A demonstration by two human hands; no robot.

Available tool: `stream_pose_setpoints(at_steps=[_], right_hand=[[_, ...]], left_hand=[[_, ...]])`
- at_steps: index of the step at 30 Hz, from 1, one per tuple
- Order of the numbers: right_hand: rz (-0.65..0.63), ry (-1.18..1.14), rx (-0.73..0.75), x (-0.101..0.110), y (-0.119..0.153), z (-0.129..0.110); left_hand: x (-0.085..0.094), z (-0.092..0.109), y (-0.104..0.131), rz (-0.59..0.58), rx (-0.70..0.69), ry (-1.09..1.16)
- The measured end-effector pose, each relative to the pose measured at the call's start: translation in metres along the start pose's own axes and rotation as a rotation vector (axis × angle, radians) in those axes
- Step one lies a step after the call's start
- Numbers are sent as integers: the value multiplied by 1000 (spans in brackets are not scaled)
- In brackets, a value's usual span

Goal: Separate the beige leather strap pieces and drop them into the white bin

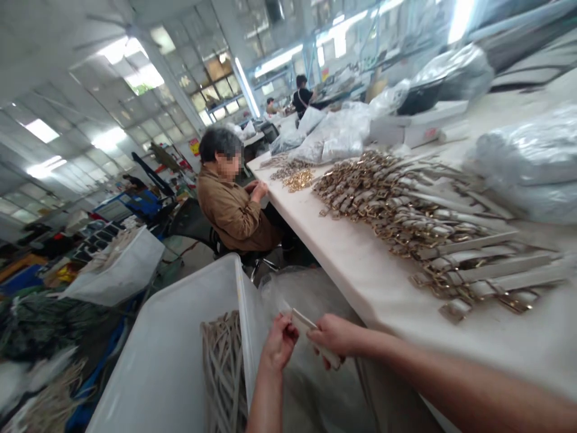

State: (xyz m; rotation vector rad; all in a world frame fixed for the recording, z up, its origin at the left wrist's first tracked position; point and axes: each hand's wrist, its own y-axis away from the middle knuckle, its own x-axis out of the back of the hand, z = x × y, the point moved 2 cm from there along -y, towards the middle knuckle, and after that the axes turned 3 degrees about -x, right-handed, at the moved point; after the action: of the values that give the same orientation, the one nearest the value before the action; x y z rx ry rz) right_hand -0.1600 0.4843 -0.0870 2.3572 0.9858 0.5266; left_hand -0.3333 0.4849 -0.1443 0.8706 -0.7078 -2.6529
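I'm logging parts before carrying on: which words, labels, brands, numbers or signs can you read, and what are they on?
No text can be read.
Red marking on the pale box: too blurred.
Yellow-and-red sign behind the seated co-worker: too small and blurred.

The held strap [305, 323] is showing a smooth, matt face. On the right, metal buckles [356, 187] are gleaming glossily among matt pale straps [478, 243]; farther off, gold-coloured metal pieces [298, 180] are shining. Plastic bags [532, 162] are looking glossy and crinkled. The desk [342, 249] is appearing smooth and matt, while the near-left bin [166, 355] is showing smooth, faintly shiny plastic.
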Motion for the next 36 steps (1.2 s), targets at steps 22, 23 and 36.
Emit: stream_pose_setpoints(at_steps=[22,23,36], right_hand=[[289,-9,189,15,-16,5],[362,-19,227,19,-17,6],[244,273,604,16,-4,-9]], left_hand=[[-7,-12,30,-107,33,-42],[-5,-12,35,-88,48,-31],[-10,-20,76,-168,206,1]])
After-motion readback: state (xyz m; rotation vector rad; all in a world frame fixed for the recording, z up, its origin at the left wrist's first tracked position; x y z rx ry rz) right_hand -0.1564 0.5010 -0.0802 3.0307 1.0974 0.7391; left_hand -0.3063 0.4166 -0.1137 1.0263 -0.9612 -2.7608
